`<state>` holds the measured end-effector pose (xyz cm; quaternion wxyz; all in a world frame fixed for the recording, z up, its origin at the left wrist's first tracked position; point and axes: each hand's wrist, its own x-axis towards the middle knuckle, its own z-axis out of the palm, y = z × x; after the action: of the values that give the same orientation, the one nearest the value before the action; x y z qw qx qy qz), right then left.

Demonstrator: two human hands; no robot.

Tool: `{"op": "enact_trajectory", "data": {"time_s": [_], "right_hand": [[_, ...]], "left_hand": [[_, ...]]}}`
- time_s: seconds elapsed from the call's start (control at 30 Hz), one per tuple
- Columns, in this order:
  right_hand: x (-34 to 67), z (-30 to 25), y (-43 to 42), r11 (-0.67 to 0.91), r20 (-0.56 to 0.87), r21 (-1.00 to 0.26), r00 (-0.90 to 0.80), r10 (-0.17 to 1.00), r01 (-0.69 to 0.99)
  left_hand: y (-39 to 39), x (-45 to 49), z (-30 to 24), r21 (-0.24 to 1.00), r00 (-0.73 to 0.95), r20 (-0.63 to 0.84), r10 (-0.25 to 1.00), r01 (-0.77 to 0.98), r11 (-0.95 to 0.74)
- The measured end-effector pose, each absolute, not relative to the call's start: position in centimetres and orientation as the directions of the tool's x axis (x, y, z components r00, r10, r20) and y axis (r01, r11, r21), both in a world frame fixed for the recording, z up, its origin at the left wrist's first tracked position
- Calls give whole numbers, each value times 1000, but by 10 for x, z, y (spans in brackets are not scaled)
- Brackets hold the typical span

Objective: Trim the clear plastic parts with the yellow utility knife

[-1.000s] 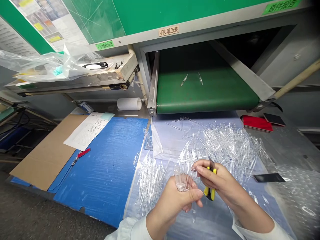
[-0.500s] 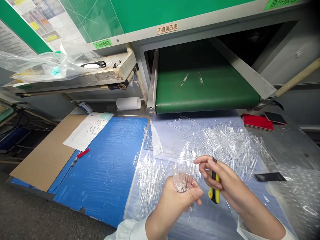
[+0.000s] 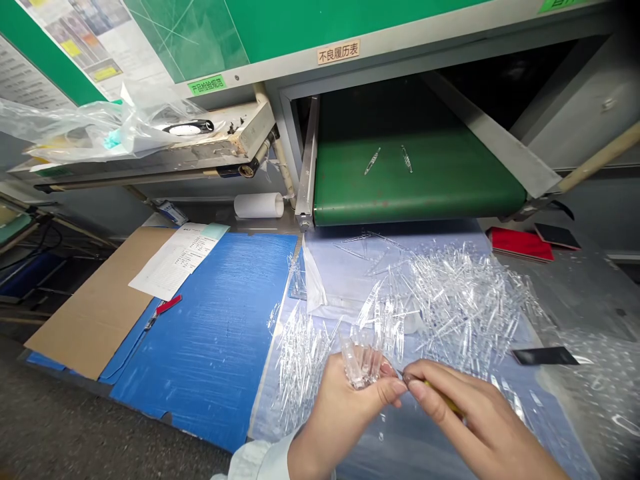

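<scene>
The person's left hand (image 3: 345, 407) is nearest. Its fingers curl together and hold a small bunch of clear plastic spikes (image 3: 363, 363) in the palm. The right hand (image 3: 473, 407) is just beside it. Its fingers are close together and clamped on a yellow knife handle (image 3: 443, 395), and most of the handle is hidden. A thin metal tip (image 3: 400, 372) sticks out toward the bunch and nearly touches the left thumb (image 3: 395, 390).

The step in hand looks like careful work on the bunch with the knife. The next move seems to call for slow, steady fingers, with the sharp tip kept off the thumb.

Under the hands lies a pale, shiny plastic sheet (image 3: 350, 267). It holds a big heap of clear plastic spikes (image 3: 465, 307) on the right and a smaller heap of clear plastic spikes (image 3: 303, 370) on the left. A blue flat board (image 3: 200, 340) is to the left, with a brown cardboard sheet (image 3: 85, 307) and white printed papers (image 3: 175, 260) on the far left. Bumpy clear bubble wrap (image 3: 595, 393) is to the right. Farthest away, a green conveyor belt (image 3: 415, 180) carries two clear spikes (image 3: 373, 160).
</scene>
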<state>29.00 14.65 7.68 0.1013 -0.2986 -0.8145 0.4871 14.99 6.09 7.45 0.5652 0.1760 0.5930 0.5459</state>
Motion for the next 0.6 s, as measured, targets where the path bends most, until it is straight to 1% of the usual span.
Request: {"op": "enact_trajectory", "data": {"time_s": [0.03,0.1,0.2,0.27,0.3,0.33,0.4,0.43,0.47,0.5,0.53,0.57,0.6], "right_hand": [[289,76,146,349,-127,-850,-796,591,394],[287,74,149,309,-144,-849,-749,647,430],[283,72,160,145,-192,-893,-652,734,426],[281,73,168,37,-224,-932,-656,721,359],[281,76,170,3,-230,-943,-656,719,333],[282,78,171,-9,-224,-945,-630,743,326],[285,84,168,52,-150,-927,-496,855,370],[287,85,164,122,-70,-904,-423,904,410],[289,86,159,214,39,-870,-370,928,444],[289,86,153,318,154,-828,-357,921,462],[288,84,146,421,260,-783,-374,890,458],[287,81,140,508,342,-743,-406,848,436],[284,78,134,569,391,-715,-441,808,406]], "left_hand": [[61,150,75,851,-304,-468,830,-408,330],[61,151,76,855,-303,-453,839,-415,311],[60,153,73,825,-210,-470,858,-449,342],[59,152,67,813,-148,-472,869,-454,364],[59,151,64,823,-170,-463,870,-446,351],[60,149,61,840,-248,-452,857,-441,316],[61,144,55,865,-480,-436,761,-457,207],[62,142,53,863,-566,-440,698,-481,154],[63,140,52,851,-605,-454,654,-513,116],[65,140,52,829,-596,-474,648,-550,100],[66,140,53,807,-553,-486,677,-582,104],[68,142,55,790,-498,-486,718,-601,118],[69,145,57,783,-459,-475,751,-609,123]]}}
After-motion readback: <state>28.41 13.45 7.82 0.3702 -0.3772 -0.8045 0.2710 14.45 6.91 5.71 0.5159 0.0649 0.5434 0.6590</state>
